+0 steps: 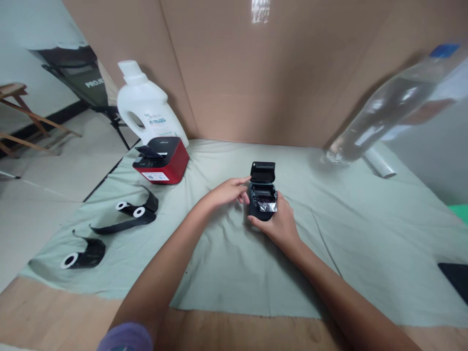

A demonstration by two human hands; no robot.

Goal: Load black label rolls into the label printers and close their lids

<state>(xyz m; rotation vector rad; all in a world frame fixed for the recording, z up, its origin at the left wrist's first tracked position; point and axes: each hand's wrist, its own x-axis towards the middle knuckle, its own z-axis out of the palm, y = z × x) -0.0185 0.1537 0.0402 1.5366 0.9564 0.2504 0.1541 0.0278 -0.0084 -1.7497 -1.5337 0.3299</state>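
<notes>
A small black portable printer (260, 214) sits mid-table with its lid (262, 172) raised. Out of its front hangs a short, shiny dark strip (268, 206). My right hand (280, 220) is wrapped around the printer's right side and front, thumb at the lower left corner. At the left side my left hand (231, 191) has its index finger stretched to the base of the lid, touching or nearly touching it. Its other fingers are loosely bent and hold nothing. Whatever lies deeper in the printer's compartment is too dark to make out.
To the left are a red and black printer (166, 163), a white detergent jug (149, 105) and several black ribbon rolls (89, 253). A clear bottle (387, 107) with a blue cap stands right, beside a grey tube (380, 162). Cardboard (263, 83) walls the back.
</notes>
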